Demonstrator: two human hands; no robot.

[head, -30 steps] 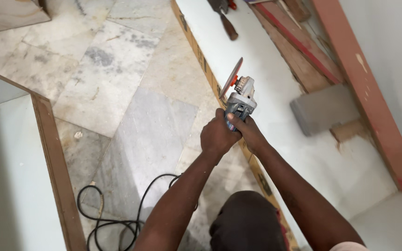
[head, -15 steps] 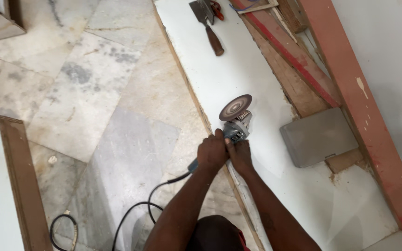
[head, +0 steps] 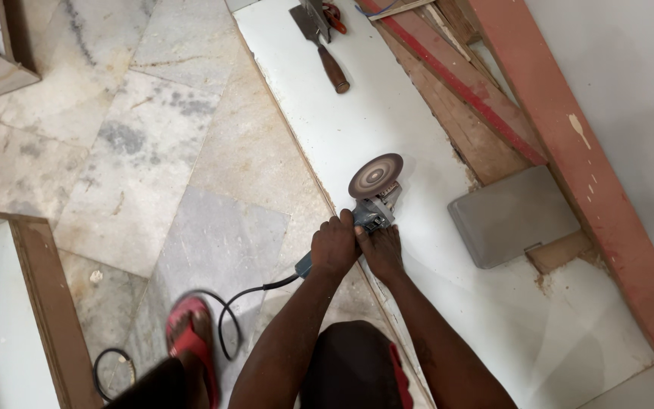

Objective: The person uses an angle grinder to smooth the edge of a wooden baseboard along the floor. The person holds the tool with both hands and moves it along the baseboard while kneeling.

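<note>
Grinder now tipped disc-up over white board, both hands, left and right, clenched round its body; best levelled before cutting.

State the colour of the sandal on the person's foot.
Red; the sandal shows at the bottom left of the head view.

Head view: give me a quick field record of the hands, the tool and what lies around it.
left hand: wrapped around the rear handle of the angle grinder
right hand: gripping the grinder body beside the left hand
grinder disc: facing up, over the white board
power cord: trails from the handle back across the marble floor
grey block: on the board, right of the grinder, apart from it
wooden-handled tool: lying at the board's far end
red sandal: on the floor, near the cord
</note>
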